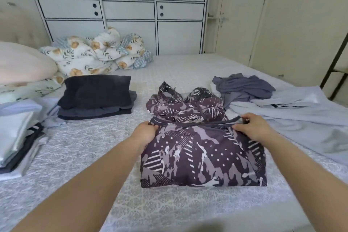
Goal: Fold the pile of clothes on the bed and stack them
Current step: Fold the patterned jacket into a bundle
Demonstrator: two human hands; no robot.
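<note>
Clearly, the fold in hand was the patterned purple jacket [203,154], which lay on the bed [90,156] directly under and between both hands. The left hand [146,133] gripped the dark hem band at the garment's left corner, fingers curled onto the cloth. The right hand [253,128] pinched the same band at the opposite corner, thumb and fingers closed on it. The near half of the jacket, towards the wrists, was already doubled into a tidy block; beyond the fingertips, the hood and upper part sat bunched and unflattened.

I judged this to be a late step on this one garment: the folded edge was being set over the bunched part. The next move would call for both hands to draw the band evenly so that the edge lands square, then to press the loose hood flat or tuck it under before lifting the bundle.

Well to the left of the left hand stood a stack of dark folded clothes [96,98], the likely destination. Just beyond the right hand lay a crumpled grey-blue garment [243,86] and a pale blue shirt [301,118], both still to be folded.
</note>
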